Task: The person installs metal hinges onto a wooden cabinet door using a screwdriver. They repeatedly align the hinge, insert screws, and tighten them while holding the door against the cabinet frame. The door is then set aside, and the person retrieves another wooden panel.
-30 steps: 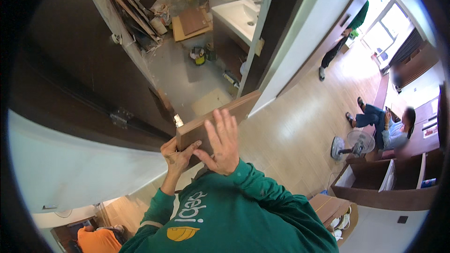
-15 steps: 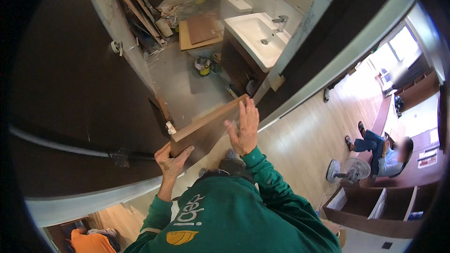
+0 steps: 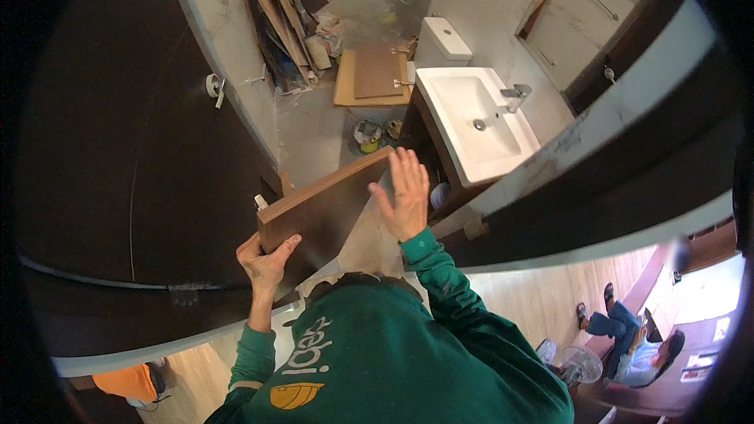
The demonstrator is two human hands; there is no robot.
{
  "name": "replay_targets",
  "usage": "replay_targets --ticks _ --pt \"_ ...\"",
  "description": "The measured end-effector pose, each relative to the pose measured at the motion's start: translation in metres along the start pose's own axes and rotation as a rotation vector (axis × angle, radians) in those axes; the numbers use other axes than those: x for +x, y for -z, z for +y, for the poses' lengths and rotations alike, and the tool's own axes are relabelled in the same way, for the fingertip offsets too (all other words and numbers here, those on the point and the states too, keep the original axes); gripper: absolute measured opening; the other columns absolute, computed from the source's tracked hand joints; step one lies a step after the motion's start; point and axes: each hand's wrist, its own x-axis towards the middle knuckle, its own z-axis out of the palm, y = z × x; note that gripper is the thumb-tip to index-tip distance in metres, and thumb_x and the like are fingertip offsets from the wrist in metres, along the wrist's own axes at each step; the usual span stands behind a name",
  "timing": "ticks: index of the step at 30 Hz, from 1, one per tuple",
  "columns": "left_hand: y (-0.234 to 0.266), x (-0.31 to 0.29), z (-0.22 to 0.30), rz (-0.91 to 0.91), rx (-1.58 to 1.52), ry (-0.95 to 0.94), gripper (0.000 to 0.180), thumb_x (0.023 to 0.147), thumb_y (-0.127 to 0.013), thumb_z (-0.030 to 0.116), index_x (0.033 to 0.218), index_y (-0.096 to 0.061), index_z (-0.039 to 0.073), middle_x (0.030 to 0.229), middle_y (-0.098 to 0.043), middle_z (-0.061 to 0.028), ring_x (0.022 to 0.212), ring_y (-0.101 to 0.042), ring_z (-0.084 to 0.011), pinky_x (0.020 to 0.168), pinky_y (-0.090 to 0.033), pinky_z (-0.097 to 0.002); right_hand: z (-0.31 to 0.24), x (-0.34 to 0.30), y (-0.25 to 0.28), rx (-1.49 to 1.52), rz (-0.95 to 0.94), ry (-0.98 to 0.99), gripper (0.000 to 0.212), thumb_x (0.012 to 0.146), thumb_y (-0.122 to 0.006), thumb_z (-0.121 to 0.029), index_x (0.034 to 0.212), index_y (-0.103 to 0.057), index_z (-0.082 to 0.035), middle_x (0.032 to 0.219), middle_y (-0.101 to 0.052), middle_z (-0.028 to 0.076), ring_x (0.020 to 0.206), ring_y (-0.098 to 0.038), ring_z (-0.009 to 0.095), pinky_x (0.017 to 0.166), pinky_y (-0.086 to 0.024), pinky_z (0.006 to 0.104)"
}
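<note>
A brown cabinet door [image 3: 318, 216] with a wood-grain edge is held on edge in front of me, at the bathroom doorway. My left hand [image 3: 265, 261] grips its near left end, thumb on the face and fingers behind. A small pale metal fitting [image 3: 261, 202], perhaps a hinge, sticks out beside that end. Flat against the door's far right end lies my right hand [image 3: 404, 200], its fingers stretched out and the thumb spread. The door's far face is hidden.
Ahead stand a white washbasin [image 3: 471, 122] on a brown cabinet and a toilet tank [image 3: 445, 41]. A second brown panel [image 3: 378, 72] with hinges lies on cardboard, near a bucket [image 3: 367, 135]. Planks [image 3: 275, 12] lean left. Dark doors flank me. A seated person [image 3: 640, 349] and fan [image 3: 580, 365] are right.
My view has shifted farther into the bathroom doorway. Both hands have carried the cabinet door forward with me; the left grip and the flat right hand stay much the same.
</note>
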Motion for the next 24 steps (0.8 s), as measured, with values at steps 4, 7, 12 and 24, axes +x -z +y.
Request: replay_targets --ticks 4,7,12,24 --pt "-0.013 0.035 -0.004 0.033 0.041 -0.014 0.026 0.069 -0.082 0.016 0.079 -0.070 -0.004 0.068 -0.067 -0.0066 0.059 -0.062 -0.0122 0.055 -0.050 -0.0275 0.047 0.014 -0.018 0.246 0.006 -0.288 0.060 0.089 -0.063 -0.035 0.134 -0.047 0.001 0.140 -0.044 0.024 0.132 -0.040 0.039 0.109 -0.030 0.0458" --pt "-0.025 0.067 -0.009 0.017 0.010 0.002 0.028 0.069 -0.083 0.018 0.079 -0.070 -0.004 0.068 -0.068 -0.0073 0.059 -0.062 -0.0125 0.055 -0.050 -0.0276 0.065 0.001 -0.029 0.388 -0.055 -0.455 0.058 0.088 -0.063 -0.033 0.132 -0.049 0.003 0.136 -0.048 0.027 0.128 -0.045 0.040 0.107 -0.035 0.0416" --pt "-0.058 0.130 -0.032 -0.063 -0.012 -0.021 0.029 0.068 -0.084 0.019 0.079 -0.070 -0.004 0.068 -0.068 -0.0077 0.059 -0.062 -0.0127 0.055 -0.050 -0.0278 0.092 -0.021 -0.053 0.567 -0.044 -0.778 0.044 0.084 -0.070 -0.029 0.117 -0.063 0.000 0.113 -0.066 0.022 0.104 -0.065 0.029 0.093 -0.047 0.0358" --pt "-0.160 0.319 -0.075 -0.586 -0.150 -0.493 0.031 0.059 -0.087 0.013 0.082 -0.072 -0.001 0.074 -0.071 -0.0091 0.063 -0.066 -0.0148 0.059 -0.050 -0.0267 0.109 0.118 -0.077 1.274 0.599 -0.908 0.058 0.093 -0.060 -0.036 0.137 -0.045 -0.003 0.122 -0.060 0.014 0.103 -0.059 0.019 0.086 -0.045 0.0290"
